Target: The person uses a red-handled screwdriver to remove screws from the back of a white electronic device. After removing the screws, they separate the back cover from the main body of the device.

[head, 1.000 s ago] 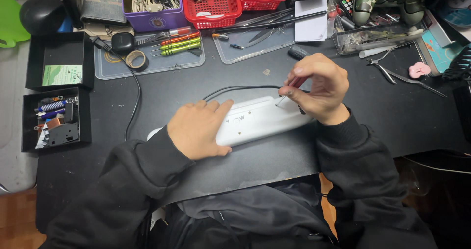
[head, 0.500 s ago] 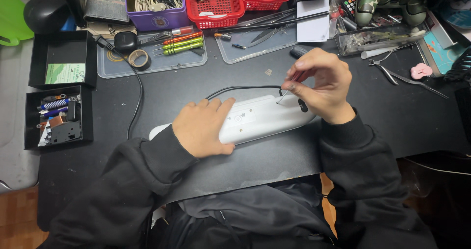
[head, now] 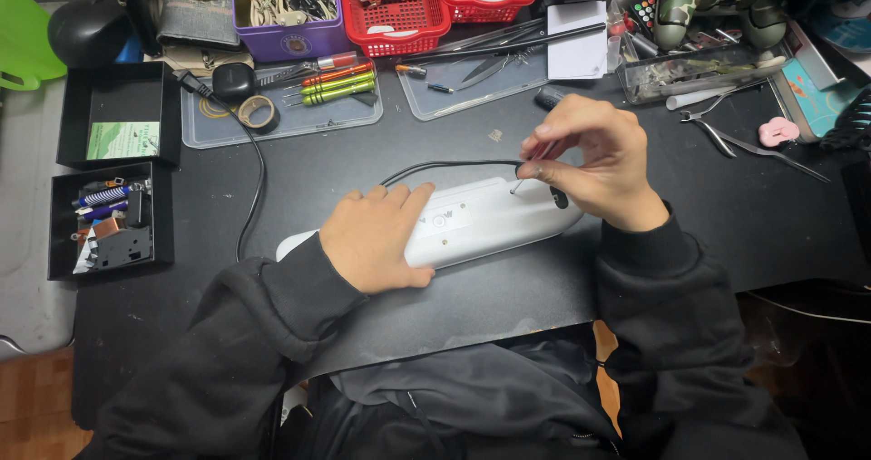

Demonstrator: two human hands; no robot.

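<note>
Our left hand (head: 376, 238) flat, open on white casing (head: 481, 224), right hand (head: 590, 156) pinching red-handled screwdriver (head: 529, 163) above it, black tabletop (head: 363, 151)

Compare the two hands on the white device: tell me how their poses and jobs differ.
The left hand lies flat, palm down, pressing on the white device; the right hand is raised above its far end, fingers pinched together. The left hand holds no tool; the right hand grips a slim screwdriver pointing down at the device. Both come out of dark sleeves and work over the same device on the black table.
</note>
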